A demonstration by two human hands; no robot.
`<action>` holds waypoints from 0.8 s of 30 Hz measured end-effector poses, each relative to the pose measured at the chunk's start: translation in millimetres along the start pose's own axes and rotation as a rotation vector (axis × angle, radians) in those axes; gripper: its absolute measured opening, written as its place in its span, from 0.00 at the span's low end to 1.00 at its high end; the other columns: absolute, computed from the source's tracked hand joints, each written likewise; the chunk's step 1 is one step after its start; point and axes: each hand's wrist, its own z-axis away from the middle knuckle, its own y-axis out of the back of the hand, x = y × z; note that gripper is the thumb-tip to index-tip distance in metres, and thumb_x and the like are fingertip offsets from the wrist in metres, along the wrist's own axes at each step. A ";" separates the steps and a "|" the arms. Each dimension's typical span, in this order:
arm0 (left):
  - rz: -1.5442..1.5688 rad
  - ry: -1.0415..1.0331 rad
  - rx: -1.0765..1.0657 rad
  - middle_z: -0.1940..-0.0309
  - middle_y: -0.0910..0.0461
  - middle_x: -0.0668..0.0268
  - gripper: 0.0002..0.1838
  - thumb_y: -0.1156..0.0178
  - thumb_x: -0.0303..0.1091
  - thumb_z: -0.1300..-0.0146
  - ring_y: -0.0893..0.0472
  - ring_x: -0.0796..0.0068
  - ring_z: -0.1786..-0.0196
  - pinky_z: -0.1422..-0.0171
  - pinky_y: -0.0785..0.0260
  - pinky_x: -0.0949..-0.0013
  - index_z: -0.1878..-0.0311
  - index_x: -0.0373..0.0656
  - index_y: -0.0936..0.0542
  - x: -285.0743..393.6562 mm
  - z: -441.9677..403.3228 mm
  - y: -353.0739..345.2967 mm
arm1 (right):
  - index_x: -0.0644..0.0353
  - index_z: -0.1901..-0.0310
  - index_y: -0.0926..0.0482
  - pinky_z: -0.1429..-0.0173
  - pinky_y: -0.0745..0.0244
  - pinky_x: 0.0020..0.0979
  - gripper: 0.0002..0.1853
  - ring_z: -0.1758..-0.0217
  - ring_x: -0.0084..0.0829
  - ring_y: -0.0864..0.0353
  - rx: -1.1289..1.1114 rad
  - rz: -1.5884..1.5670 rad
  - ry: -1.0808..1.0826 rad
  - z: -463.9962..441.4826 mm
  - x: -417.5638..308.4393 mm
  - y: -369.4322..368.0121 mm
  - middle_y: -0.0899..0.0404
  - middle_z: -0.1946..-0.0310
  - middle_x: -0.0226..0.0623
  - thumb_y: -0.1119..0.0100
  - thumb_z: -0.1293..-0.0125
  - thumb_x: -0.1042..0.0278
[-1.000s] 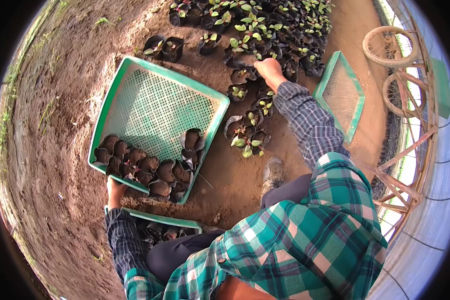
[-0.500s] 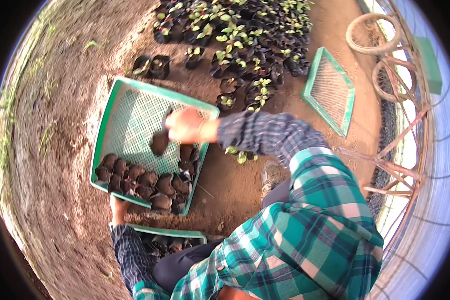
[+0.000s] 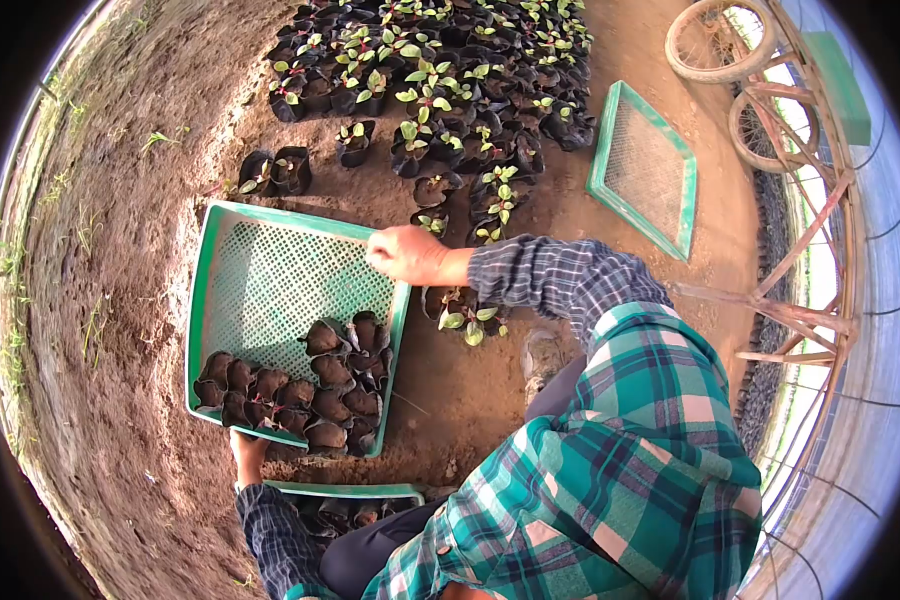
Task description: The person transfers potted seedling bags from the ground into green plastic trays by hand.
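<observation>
In front of me a green plastic crate [image 3: 300, 222] with a perforated base lies tilted. Small soil-filled nursery bags [image 3: 295, 393] are packed along its near side and up its right side. My right hand [image 3: 405, 253] is closed at the crate's upper right corner, its fingers curled over the rim. At the near left edge, my left hand [image 3: 248, 455] grips the crate from below, with its fingertips hidden behind the rim. A second green crate [image 3: 345, 491] holding more dark bags sits close to my knee, partly covered by my leg.
Rows of potted seedlings [image 3: 430, 75] in black bags cover the ground at the far side. An empty green crate [image 3: 598, 165] lies to the right, near a wheeled metal cart [image 3: 770, 160]. A few bags [image 3: 290, 170] stand apart beyond the crate.
My right hand has let go of a nursery bag, which now stands beside the others in the crate, and has moved right to the rim. The left hand stays at the near edge.
</observation>
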 end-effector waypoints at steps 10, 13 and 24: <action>-0.075 0.172 -0.055 0.42 0.26 0.64 0.48 0.22 0.21 0.58 0.25 0.72 0.44 0.38 0.27 0.65 0.32 0.39 0.35 -40.2 -7.3 9.4 | 0.57 0.65 0.18 0.61 0.22 0.34 0.07 0.67 0.35 0.15 0.609 0.186 -0.421 27.4 138.3 141.0 0.15 0.72 0.39 0.38 0.38 0.63; -0.080 0.113 -0.050 0.43 0.25 0.59 0.44 0.22 0.26 0.56 0.23 0.67 0.44 0.37 0.29 0.63 0.34 0.38 0.34 -35.3 -6.7 10.1 | 0.57 0.65 0.17 0.65 0.22 0.30 0.05 0.72 0.26 0.15 0.771 0.316 -0.537 34.9 214.3 186.3 0.15 0.74 0.34 0.37 0.39 0.65; -0.025 0.091 -0.069 0.50 0.20 0.55 0.30 0.27 0.28 0.47 0.21 0.67 0.49 0.42 0.28 0.65 0.42 0.34 0.29 -8.6 1.8 8.2 | 0.62 0.57 0.22 0.74 0.17 0.33 0.07 0.75 0.34 0.14 0.959 -0.256 -0.776 23.5 233.3 258.5 0.18 0.68 0.39 0.48 0.34 0.76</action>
